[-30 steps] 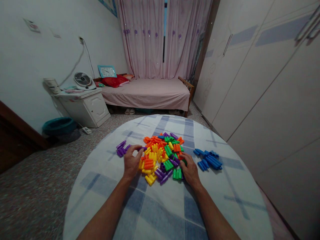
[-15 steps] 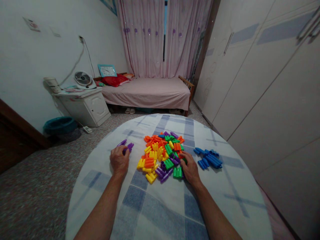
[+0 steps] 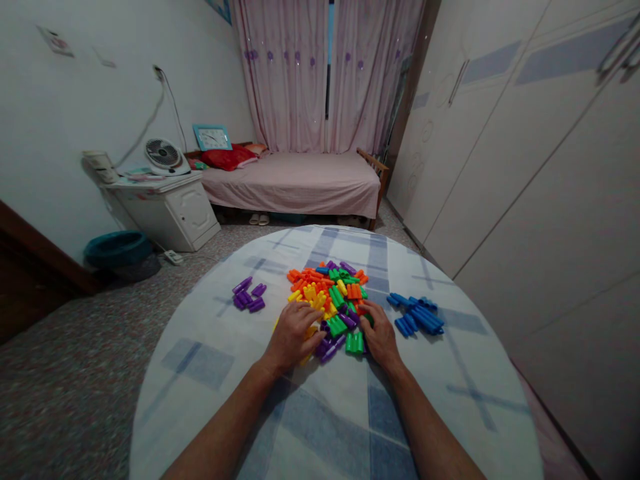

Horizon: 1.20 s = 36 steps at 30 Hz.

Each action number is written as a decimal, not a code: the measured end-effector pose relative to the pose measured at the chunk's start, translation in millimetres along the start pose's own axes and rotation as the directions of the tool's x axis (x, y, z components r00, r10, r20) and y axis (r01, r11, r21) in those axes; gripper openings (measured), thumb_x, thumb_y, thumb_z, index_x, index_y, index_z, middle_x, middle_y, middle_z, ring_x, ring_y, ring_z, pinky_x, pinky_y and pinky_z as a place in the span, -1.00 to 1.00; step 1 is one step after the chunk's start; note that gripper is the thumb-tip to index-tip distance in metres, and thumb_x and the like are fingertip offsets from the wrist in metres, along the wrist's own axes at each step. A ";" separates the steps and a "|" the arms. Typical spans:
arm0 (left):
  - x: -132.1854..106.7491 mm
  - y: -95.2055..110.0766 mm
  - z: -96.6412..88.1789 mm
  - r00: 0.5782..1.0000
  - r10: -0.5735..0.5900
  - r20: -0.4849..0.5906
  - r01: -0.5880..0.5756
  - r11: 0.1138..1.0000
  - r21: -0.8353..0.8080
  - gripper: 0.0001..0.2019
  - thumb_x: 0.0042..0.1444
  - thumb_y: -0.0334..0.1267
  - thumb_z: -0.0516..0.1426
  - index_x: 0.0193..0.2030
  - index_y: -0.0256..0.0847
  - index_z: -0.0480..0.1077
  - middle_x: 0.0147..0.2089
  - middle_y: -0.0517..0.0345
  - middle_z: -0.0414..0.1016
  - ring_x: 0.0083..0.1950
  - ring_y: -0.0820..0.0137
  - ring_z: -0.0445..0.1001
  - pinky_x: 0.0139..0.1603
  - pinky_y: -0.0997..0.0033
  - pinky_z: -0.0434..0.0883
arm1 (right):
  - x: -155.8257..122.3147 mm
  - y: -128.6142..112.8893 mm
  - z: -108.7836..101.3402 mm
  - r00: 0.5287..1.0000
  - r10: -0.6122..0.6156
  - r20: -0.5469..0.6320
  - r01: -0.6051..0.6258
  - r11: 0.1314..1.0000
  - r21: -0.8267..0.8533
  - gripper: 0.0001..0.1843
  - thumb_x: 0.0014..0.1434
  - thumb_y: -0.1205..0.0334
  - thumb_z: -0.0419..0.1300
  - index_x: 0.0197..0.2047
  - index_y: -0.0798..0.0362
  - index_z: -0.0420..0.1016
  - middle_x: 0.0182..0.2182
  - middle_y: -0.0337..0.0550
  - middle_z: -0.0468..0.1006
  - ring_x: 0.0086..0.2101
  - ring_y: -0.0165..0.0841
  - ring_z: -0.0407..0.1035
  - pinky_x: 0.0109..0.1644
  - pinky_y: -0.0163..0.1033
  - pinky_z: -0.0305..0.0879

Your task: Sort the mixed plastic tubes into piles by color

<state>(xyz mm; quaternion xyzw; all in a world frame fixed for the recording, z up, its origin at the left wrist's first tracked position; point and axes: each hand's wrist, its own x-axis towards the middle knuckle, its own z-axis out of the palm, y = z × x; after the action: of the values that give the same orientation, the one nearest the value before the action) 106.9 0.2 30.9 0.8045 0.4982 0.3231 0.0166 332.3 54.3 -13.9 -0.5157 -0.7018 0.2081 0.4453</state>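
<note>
A mixed heap of plastic blocks (image 3: 327, 297) in orange, yellow, green and purple lies mid-table on a checked cloth (image 3: 320, 420). My left hand (image 3: 294, 333) rests on the heap's near left edge, fingers curled over yellow and purple blocks; what it grips, if anything, is hidden. My right hand (image 3: 380, 337) lies on the heap's near right edge, fingers bent against green blocks. A small group of purple blocks (image 3: 249, 297) sits apart to the left. A group of blue blocks (image 3: 416, 316) sits apart to the right.
The table is round and its edge curves close on both sides. Beyond it stand a bed (image 3: 295, 183), a white bedside cabinet (image 3: 165, 207) with a fan (image 3: 163, 155), a teal basin (image 3: 119, 245) on the floor, and wardrobe doors (image 3: 525, 153) along the right.
My left hand went left to the purple group, left a purple block there, and has come back to the heap's near left edge. The right hand has stayed put.
</note>
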 end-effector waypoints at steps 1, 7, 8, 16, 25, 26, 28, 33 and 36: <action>-0.8 0.2 3.1 1.000 -0.009 0.008 0.009 1.000 -0.001 -0.67 0.07 -0.13 0.16 -0.01 -0.09 0.40 -0.05 0.03 0.51 0.10 0.18 0.34 0.19 0.01 0.21 | -0.1 0.0 0.1 1.000 0.001 -0.002 -0.001 1.000 0.004 -0.72 0.12 0.25 0.02 -0.14 0.06 0.47 -0.01 -0.02 0.43 0.04 -0.22 0.28 0.17 -0.02 0.17; -2.7 3.0 20.2 0.997 -0.068 -0.034 0.067 0.997 -0.028 -0.71 0.01 -0.22 0.21 -0.08 -0.08 0.44 -0.10 0.02 0.53 0.12 0.12 0.34 0.16 -0.08 0.24 | -0.2 -0.2 0.8 1.000 -0.010 -0.015 0.010 1.000 0.009 -0.71 0.12 0.26 0.02 -0.13 0.06 0.47 -0.01 -0.02 0.43 0.03 -0.22 0.29 0.17 -0.01 0.17; -2.4 4.6 21.8 0.995 -0.079 -0.058 0.076 0.996 -0.043 -0.73 0.00 -0.23 0.21 -0.11 -0.09 0.45 -0.12 0.03 0.54 0.10 0.13 0.36 0.15 -0.07 0.26 | -0.1 -0.4 0.7 1.000 -0.009 -0.012 0.009 1.000 0.007 -0.71 0.12 0.26 0.02 -0.13 0.07 0.47 -0.01 -0.01 0.43 0.03 -0.21 0.28 0.17 -0.01 0.17; 2.4 -10.8 4.7 0.919 -0.201 -0.338 0.148 0.973 -0.178 -0.75 0.10 -0.28 0.11 -0.05 -0.16 0.38 -0.05 0.06 0.48 0.02 0.32 0.42 0.08 0.21 0.37 | 0.2 0.7 0.2 1.000 -0.011 0.004 0.011 1.000 -0.005 -0.70 0.13 0.25 0.01 -0.13 0.10 0.46 -0.01 0.03 0.43 0.03 -0.21 0.29 0.16 -0.03 0.18; -23.1 -100.0 -35.1 0.770 -0.366 -0.523 0.569 0.765 0.302 -0.73 0.11 -0.18 0.07 -0.10 -0.21 0.44 -0.15 -0.01 0.49 -0.08 0.19 0.39 0.04 0.11 0.28 | -0.2 3.1 2.4 1.000 -0.019 -0.008 0.019 1.000 -0.005 -0.71 0.12 0.26 0.01 -0.14 0.08 0.46 -0.01 0.02 0.43 0.03 -0.21 0.29 0.15 -0.01 0.18; -26.4 -103.7 -34.8 0.750 -0.398 -0.528 0.607 0.730 0.313 -0.73 0.11 -0.18 0.06 -0.10 -0.21 0.44 -0.17 -0.01 0.49 -0.09 0.19 0.39 0.04 0.11 0.28 | -0.2 2.9 2.2 1.000 -0.020 -0.007 0.020 1.000 -0.004 -0.71 0.12 0.26 0.01 -0.14 0.08 0.46 -0.01 0.01 0.43 0.03 -0.21 0.29 0.15 -0.01 0.18; -30.5 -106.4 -32.4 0.720 -0.450 -0.528 0.657 0.686 0.312 -0.71 0.11 -0.16 0.04 -0.10 -0.21 0.45 -0.18 -0.02 0.48 -0.10 0.18 0.38 0.02 0.11 0.29 | -0.1 2.5 1.6 1.000 -0.020 -0.003 0.020 1.000 -0.006 -0.71 0.12 0.27 0.01 -0.14 0.08 0.46 -0.01 0.01 0.43 0.03 -0.21 0.29 0.16 0.00 0.18; -28.0 -100.6 -26.7 0.713 -0.507 -0.485 0.674 0.686 0.274 -0.69 0.11 -0.19 0.03 -0.06 -0.21 0.44 -0.07 -0.08 0.43 -0.06 0.14 0.38 -0.04 0.10 0.35 | 0.4 2.2 1.0 1.000 -0.019 0.005 0.019 1.000 -0.003 -0.71 0.12 0.26 0.00 -0.14 0.07 0.46 -0.01 0.00 0.43 0.03 -0.21 0.29 0.15 0.01 0.18; -20.7 -91.0 -27.3 0.747 -0.420 -0.515 0.598 0.763 0.246 -0.69 0.11 -0.25 0.04 -0.04 -0.23 0.42 0.03 -0.10 0.39 0.04 0.13 0.35 0.05 0.06 0.33 | 0.2 2.0 1.1 1.000 -0.015 -0.001 0.015 1.000 0.000 -0.71 0.12 0.27 0.01 -0.14 0.06 0.46 -0.01 0.00 0.43 0.03 -0.21 0.29 0.15 0.01 0.18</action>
<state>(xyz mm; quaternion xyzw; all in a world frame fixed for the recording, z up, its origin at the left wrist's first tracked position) 14.2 21.1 10.4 0.5275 0.7479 0.3668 -0.1672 332.4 55.4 -15.9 -0.5104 -0.7056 0.2044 0.4471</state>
